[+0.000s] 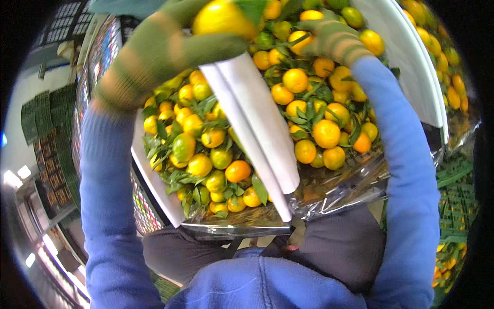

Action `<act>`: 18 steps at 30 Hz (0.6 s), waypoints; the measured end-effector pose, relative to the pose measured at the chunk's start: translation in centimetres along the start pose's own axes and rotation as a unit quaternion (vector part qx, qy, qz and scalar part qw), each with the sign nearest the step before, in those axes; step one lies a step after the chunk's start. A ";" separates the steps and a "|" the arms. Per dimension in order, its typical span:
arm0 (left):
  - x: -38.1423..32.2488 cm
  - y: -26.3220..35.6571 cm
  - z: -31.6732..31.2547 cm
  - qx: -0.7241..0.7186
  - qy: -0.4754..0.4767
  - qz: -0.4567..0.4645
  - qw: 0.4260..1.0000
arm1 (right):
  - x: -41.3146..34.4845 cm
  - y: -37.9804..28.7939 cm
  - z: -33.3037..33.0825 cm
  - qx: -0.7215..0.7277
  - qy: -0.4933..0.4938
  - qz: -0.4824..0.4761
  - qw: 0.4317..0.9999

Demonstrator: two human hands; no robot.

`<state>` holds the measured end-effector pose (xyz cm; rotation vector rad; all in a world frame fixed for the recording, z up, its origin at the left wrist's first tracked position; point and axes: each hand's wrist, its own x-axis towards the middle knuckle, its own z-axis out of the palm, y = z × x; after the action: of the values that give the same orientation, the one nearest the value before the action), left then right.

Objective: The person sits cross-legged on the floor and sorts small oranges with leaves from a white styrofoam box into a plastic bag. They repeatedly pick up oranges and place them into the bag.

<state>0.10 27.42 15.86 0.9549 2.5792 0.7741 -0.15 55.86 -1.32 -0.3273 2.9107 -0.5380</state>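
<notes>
My left hand (170,48), in a green and tan striped knit glove, grips a yellow mandarin (224,17) with a green leaf attached, raised close to the camera. Its thumb lies under the fruit. In a similar glove, my right hand (335,38) is over the right-hand pile, its fingers and thumb around an orange mandarin (300,43); blur softens the contact. Leafy mandarins (295,80) fill that side. Another pile, green to orange (200,165), lies below my left hand. White padded dividers (254,127) run between the two piles.
A white side wall (409,65) borders the right pile, with more mandarins (432,42) beyond it. Clear plastic film (339,189) covers the near edge by my knees. Green plastic crates (457,197) stand at right. Stacked crates (54,166) are at far left.
</notes>
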 end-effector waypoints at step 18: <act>-31.0 -2.9 -2.0 -0.002 0.133 -0.054 0.990 | -11.9 -26.3 -7.0 0.280 -0.226 -0.169 0.918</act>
<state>20.76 4.15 18.19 0.7475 2.8267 0.9325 14.79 37.13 16.20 -0.7516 2.1453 -1.1361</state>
